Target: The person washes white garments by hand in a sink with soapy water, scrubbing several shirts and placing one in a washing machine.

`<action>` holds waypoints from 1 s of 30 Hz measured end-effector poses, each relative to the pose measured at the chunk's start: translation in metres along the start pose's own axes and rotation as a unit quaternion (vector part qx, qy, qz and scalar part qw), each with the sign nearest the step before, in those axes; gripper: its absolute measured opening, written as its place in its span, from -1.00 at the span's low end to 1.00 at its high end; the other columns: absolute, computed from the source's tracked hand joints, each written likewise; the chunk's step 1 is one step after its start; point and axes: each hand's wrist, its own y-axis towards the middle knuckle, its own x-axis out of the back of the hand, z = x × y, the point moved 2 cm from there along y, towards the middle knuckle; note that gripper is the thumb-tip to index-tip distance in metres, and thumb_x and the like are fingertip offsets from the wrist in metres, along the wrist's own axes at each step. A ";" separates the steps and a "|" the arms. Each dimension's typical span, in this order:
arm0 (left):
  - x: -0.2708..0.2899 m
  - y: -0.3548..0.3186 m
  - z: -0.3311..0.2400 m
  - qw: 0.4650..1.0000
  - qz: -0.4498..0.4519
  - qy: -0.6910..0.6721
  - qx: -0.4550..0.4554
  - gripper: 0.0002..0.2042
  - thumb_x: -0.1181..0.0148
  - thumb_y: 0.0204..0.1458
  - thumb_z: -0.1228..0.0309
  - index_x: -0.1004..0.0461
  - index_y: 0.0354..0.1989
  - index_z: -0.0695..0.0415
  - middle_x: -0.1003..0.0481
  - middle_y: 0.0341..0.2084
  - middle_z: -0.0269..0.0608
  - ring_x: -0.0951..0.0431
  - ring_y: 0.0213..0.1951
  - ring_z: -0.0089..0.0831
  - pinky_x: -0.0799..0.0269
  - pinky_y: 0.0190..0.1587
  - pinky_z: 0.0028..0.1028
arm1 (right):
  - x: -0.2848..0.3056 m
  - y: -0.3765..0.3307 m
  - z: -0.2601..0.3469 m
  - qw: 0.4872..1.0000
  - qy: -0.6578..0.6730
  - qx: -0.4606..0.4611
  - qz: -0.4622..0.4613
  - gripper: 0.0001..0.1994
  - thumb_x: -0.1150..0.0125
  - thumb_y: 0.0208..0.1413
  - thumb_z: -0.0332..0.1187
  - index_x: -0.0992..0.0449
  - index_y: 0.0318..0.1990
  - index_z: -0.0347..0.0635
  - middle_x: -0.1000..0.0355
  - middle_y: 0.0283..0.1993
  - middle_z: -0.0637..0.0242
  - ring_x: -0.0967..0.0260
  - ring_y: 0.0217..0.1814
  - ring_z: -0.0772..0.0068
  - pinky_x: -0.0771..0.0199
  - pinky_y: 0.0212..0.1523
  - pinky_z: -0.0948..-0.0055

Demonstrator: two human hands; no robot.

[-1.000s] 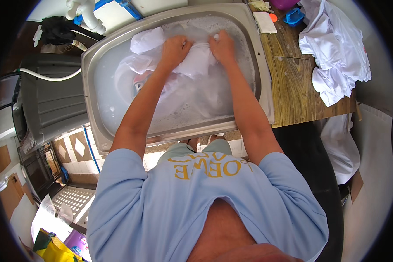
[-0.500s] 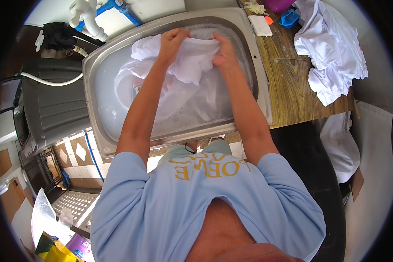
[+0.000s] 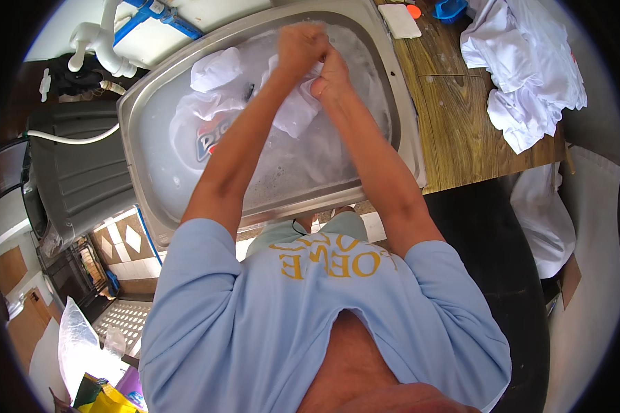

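The metal sink (image 3: 408, 131) has a smooth, round-cornered edge. Two hands are inside it, near its far edge, with open, cloudy water (image 3: 162, 158) by its left and right walls. The left hand (image 3: 304, 51), a bit blurry, and the right hand (image 3: 332, 72) have their fingers closed on one soft, wrinkly white cloth (image 3: 297, 109). More white clothes (image 3: 217, 69) poke up in the sink's left half. Right of the sink, the wooden surface (image 3: 455, 131) has one blue brush (image 3: 450, 10), one flat white block (image 3: 399, 21), one round orange thing (image 3: 413, 12) and one crumpled white pile (image 3: 523, 62).

2 hands (image 3: 302, 49) together, arms (image 3: 370, 151) outstretched
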 end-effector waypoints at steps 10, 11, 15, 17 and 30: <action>0.000 0.002 -0.003 0.998 0.018 0.053 0.026 -0.93 -0.13 -0.10 0.41 -0.46 -0.54 0.11 -0.45 -0.68 -0.13 -0.55 -0.53 -0.19 -0.44 -0.41 -0.29 | -0.016 -0.018 0.009 0.999 0.012 -0.012 0.044 -0.66 0.10 0.23 -0.03 -0.22 -0.54 0.04 -0.20 -0.51 0.51 -0.18 -0.42 0.56 -0.25 -0.38 0.48; -0.012 -0.009 -0.009 0.985 -0.017 0.125 -0.119 -0.93 -0.15 -0.15 0.43 -0.45 -0.55 0.14 -0.44 -0.69 -0.09 -0.53 -0.54 -0.17 -0.43 -0.39 -0.30 | 0.000 -0.001 0.004 0.991 0.029 0.013 0.133 -0.65 0.13 0.24 -0.02 -0.22 -0.54 0.04 -0.20 -0.51 0.51 -0.18 -0.42 0.56 -0.25 -0.38 0.49; -0.033 -0.004 0.002 0.958 -0.017 0.208 -0.199 -0.92 -0.17 -0.14 0.41 -0.46 -0.53 0.13 -0.47 -0.64 -0.12 -0.55 -0.41 -0.24 -0.44 -0.30 -0.31 | 0.065 0.056 0.006 0.929 0.019 0.036 0.369 -0.68 0.20 0.26 -0.05 -0.33 -0.41 0.00 -0.32 -0.44 0.44 -0.27 -0.41 0.51 -0.34 -0.35 0.47; -0.024 -0.012 0.022 0.962 -0.005 0.239 -0.131 -0.92 -0.17 -0.11 0.39 -0.46 -0.51 0.10 -0.50 -0.59 -0.17 -0.57 -0.30 -0.30 -0.44 -0.25 -0.32 | 0.019 0.021 -0.001 0.980 0.106 -0.009 0.165 -0.72 0.12 0.23 -0.08 -0.35 -0.40 -0.03 -0.34 -0.43 0.42 -0.32 -0.37 0.49 -0.39 -0.32 0.46; 0.001 0.006 -0.006 0.990 -0.003 -0.069 0.124 -0.91 -0.14 -0.11 0.43 -0.48 -0.53 0.18 -0.40 -0.75 -0.10 -0.45 -0.67 -0.21 -0.33 -0.52 -0.37 | -0.002 -0.008 0.010 0.998 0.049 -0.009 0.040 -0.72 -0.09 0.12 -0.08 -0.27 -0.50 0.00 -0.26 -0.50 0.48 -0.24 -0.46 0.52 -0.36 -0.39 0.45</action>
